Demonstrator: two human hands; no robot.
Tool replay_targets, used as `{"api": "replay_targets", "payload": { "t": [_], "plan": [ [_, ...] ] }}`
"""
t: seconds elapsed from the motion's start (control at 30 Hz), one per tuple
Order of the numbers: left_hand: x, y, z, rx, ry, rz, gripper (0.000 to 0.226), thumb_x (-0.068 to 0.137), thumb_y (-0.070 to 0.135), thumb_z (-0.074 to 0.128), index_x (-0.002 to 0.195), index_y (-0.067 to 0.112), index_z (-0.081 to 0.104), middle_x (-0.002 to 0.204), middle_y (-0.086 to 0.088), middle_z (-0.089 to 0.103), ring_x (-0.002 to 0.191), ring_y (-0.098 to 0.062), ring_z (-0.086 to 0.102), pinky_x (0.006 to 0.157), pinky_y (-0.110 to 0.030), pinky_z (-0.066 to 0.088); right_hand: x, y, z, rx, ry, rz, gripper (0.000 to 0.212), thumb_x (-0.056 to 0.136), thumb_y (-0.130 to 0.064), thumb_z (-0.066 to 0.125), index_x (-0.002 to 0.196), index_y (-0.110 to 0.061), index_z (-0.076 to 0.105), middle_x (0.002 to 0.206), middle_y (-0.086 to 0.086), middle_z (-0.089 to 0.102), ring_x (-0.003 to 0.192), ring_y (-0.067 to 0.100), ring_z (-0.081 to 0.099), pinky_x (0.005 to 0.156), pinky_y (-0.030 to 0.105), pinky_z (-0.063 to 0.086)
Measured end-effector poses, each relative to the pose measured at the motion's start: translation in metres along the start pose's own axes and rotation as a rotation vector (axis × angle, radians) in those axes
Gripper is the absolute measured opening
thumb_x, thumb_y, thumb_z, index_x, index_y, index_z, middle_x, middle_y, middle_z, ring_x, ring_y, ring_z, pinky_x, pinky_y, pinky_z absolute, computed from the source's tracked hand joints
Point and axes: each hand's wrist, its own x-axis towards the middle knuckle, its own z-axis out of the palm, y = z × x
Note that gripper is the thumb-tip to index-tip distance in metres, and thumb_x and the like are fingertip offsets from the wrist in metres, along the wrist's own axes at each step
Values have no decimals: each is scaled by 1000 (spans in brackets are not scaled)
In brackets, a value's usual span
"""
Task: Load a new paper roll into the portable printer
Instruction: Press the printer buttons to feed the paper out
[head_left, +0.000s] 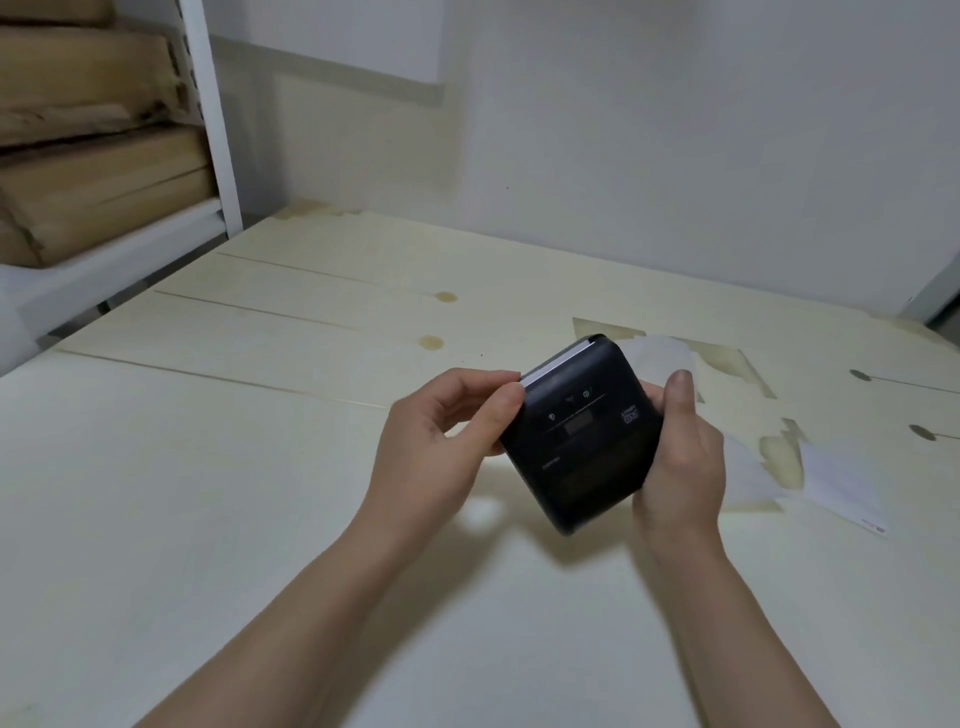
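Pale wood worktop (260, 493) fills the view, white wall behind, metal rack with cardboard boxes (98, 156) off its far left corner. Loose paper scraps (841, 483) lie near the right edge, one more sheet (660, 358) just behind the printer.

Portable printer (584, 431) is off the surface, held above the worktop's middle, tilted, control face toward me. My right hand (680, 467) wraps its right side, fingers curled round the back, thumb up along the edge. My left hand (447, 431) has thumb and forefinger pinched at the top left corner, right where a thin white paper edge (556, 361) shows along the lid seam.

Judgement: lid looks shut with paper poking out, so the roll is likely in. Left: confirm the latch and tear or feed the tail. No spare roll in sight.
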Motion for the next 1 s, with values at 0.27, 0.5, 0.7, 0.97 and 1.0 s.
{"api": "replay_targets", "payload": {
  "t": [0.27, 0.5, 0.7, 0.97, 1.0],
  "plan": [
    [7, 0, -14, -32, -9, -218, 9, 88, 16, 72, 88, 8, 76, 91, -10, 79, 83, -22, 74, 81, -40, 62, -5, -3, 4, -60, -43, -15, 49, 106, -31, 32, 81, -26, 74, 66, -19, 74, 65, -7, 67, 58, 4, 45],
    [9, -9, -13, 219, -51, -247, 21, 97, 22, 57, 88, 11, 72, 83, -1, 73, 73, -14, 71, 81, -35, 62, -7, 1, 7, -104, -84, -9, 48, 106, -30, 34, 82, -23, 75, 67, -21, 75, 66, -9, 67, 59, 2, 43],
    [6, -14, -4, 486, 114, -131, 16, 103, 25, 42, 91, 20, 52, 85, 8, 60, 84, -19, 63, 65, -21, 44, -4, 6, 14, -132, -116, 10, 50, 105, -36, 35, 80, -29, 77, 77, -13, 78, 76, 2, 71, 66, 9, 49],
    [11, -17, -3, 500, 251, -169, 14, 104, 27, 37, 99, 17, 46, 79, 11, 51, 71, -6, 51, 58, -19, 35, -9, 6, 21, -122, -111, 56, 52, 105, -41, 34, 76, -31, 76, 75, -14, 78, 75, 1, 71, 66, 12, 50],
    [11, -18, -2, 480, 249, -172, 16, 104, 28, 38, 100, 16, 48, 78, 11, 53, 72, -10, 54, 61, -22, 40, -10, 5, 21, -117, -101, 60, 52, 105, -41, 34, 76, -31, 76, 73, -15, 77, 72, -1, 70, 63, 9, 49]
  ]
}}
